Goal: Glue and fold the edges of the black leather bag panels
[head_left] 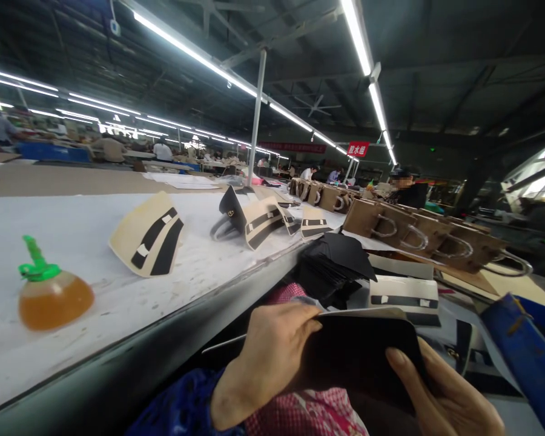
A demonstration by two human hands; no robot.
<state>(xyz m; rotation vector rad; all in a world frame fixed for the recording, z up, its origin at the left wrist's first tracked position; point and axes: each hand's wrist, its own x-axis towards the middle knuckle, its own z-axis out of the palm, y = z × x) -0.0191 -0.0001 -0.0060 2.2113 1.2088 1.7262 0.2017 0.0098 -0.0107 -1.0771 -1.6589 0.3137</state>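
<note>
- Left hand (267, 357): closed over the near-left edge of the black panel (358, 357), fingers curled on top.
- Right hand (445, 393): grips the panel's right edge, thumb on its face; the fingers beneath are probably supporting it, though they are partly hidden.
- Black panel: held flat between both hands, low at centre, below the tabletop (95, 230) edge.
- Amber bottle (49, 290) with a green cap: on the tabletop, far left.
- Cream-and-black piece (148, 242): lying beside it.
- Stack of black pieces (331, 263): just beyond the hands.
</note>
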